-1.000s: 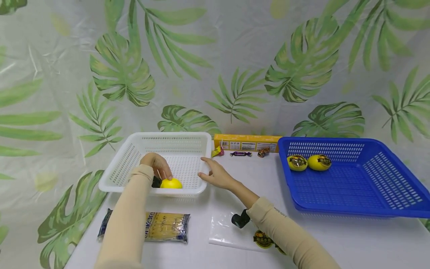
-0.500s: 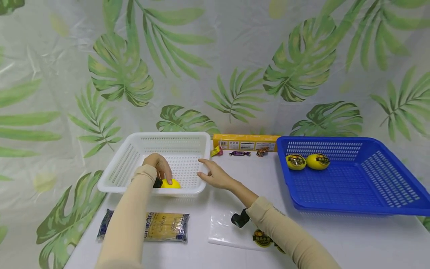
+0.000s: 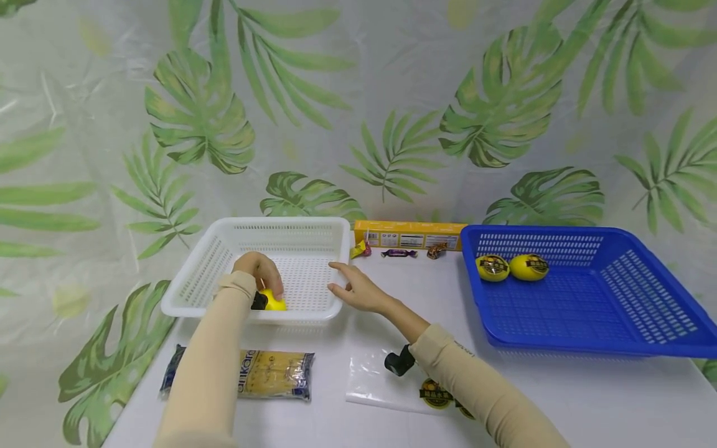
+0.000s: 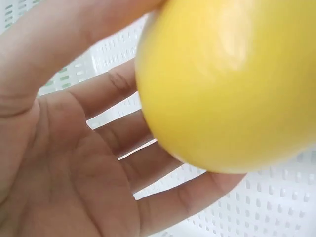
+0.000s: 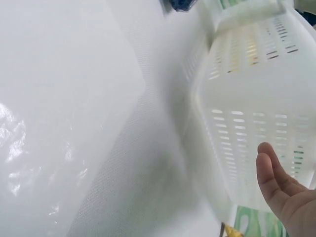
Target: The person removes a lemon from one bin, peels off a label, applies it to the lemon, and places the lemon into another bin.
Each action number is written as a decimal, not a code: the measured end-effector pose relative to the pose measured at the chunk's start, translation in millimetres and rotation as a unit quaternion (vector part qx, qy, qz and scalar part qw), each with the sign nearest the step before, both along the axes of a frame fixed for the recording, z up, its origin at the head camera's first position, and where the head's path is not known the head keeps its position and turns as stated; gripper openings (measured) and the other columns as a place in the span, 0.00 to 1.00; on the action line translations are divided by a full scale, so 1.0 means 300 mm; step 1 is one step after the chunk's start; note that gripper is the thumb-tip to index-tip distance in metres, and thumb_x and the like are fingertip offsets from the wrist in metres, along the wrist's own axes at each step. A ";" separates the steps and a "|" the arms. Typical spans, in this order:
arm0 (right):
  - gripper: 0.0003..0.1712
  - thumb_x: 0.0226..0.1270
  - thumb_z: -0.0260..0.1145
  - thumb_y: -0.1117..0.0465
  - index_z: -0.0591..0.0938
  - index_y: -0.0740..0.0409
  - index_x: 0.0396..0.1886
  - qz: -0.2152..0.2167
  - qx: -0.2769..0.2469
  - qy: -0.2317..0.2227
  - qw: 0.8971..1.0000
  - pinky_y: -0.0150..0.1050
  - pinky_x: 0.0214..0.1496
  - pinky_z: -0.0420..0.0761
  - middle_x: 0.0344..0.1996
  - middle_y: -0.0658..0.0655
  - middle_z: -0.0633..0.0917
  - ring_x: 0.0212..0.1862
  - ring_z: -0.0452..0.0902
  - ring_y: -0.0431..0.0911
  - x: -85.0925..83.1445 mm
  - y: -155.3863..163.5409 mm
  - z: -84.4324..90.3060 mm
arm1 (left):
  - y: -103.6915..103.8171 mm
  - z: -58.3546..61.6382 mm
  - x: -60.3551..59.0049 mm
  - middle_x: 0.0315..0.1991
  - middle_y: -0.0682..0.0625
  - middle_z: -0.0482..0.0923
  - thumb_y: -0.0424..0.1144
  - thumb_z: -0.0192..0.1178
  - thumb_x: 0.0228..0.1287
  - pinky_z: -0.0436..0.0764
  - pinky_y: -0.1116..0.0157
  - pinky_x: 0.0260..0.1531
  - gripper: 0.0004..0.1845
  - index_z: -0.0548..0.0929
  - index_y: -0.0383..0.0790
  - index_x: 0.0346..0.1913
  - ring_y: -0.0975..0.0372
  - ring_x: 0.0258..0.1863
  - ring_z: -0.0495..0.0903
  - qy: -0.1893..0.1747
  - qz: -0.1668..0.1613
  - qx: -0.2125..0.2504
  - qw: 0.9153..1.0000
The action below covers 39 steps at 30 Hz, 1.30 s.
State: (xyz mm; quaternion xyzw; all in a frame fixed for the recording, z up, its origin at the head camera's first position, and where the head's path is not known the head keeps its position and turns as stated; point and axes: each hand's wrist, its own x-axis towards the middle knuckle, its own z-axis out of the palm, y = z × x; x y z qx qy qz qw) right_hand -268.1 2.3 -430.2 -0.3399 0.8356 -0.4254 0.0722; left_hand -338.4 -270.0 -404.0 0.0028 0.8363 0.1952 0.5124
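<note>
My left hand (image 3: pixel 263 274) reaches down into the white basket (image 3: pixel 280 315) at its near side. Its thumb and fingers hold a smooth yellow lemon (image 4: pixel 222 94), which in the left wrist view has the fingers behind it and the thumb at its top. In the head view most of this lemon (image 3: pixel 275 302) is hidden by the hand and the basket's front rim. At the basket's right rim is my right hand (image 3: pixel 361 291), thumb and fingers spread apart with nothing held. The right wrist view shows its fingertips (image 5: pixel 265 170) over the slotted side wall.
Two labelled lemons (image 3: pixel 511 267) lie in the blue basket (image 3: pixel 560 345) on the right. A yellow box (image 3: pixel 411 233) stands at the back, with wrapped candies (image 3: pixel 399 253) before it. In front lie a noodle packet (image 3: pixel 274 374) and a clear plastic bag (image 3: pixel 375 386) with labels.
The lemon in my left hand has shifted a little to the left and less of it shows. My right hand stays at the basket's right rim.
</note>
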 end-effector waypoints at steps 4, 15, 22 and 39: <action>0.32 0.68 0.56 0.59 0.61 0.66 0.69 -0.004 -0.005 -0.007 1.000 0.33 0.35 0.78 0.59 0.73 0.68 0.37 0.75 0.49 0.002 0.001 0.000 | 0.002 0.008 0.004 0.67 0.28 0.57 0.38 0.67 0.52 0.65 0.60 0.63 0.34 0.69 0.27 0.61 0.47 0.64 0.62 -0.029 0.071 -0.010 0.997; 0.32 0.68 0.56 0.59 0.61 0.66 0.69 -0.004 -0.012 -0.019 1.000 0.32 0.34 0.78 0.60 0.73 0.68 0.36 0.77 0.51 0.011 -0.004 -0.003 | -0.017 -0.021 0.018 0.59 0.21 0.63 0.46 0.65 0.57 0.69 0.55 0.60 0.44 0.57 0.20 0.65 0.42 0.61 0.67 -0.007 0.067 -0.033 0.997; 0.32 0.69 0.56 0.59 0.61 0.68 0.68 -0.011 -0.025 -0.021 0.999 0.34 0.36 0.80 0.61 0.73 0.67 0.38 0.79 0.53 0.004 0.000 -0.013 | -0.050 0.011 0.009 0.41 0.44 0.76 0.42 0.59 0.63 0.78 0.62 0.40 0.26 0.71 0.26 0.58 0.57 0.37 0.76 0.095 0.137 0.176 0.970; 0.33 0.71 0.55 0.57 0.59 0.61 0.71 -0.023 -0.104 -0.082 0.991 0.34 0.31 0.79 0.58 0.72 0.71 0.36 0.82 0.61 0.051 0.057 -0.058 | 0.128 0.118 0.202 0.66 0.45 0.54 0.43 0.42 0.75 0.77 0.63 0.48 0.22 0.60 0.36 0.65 0.56 0.54 0.69 0.231 0.340 0.623 0.665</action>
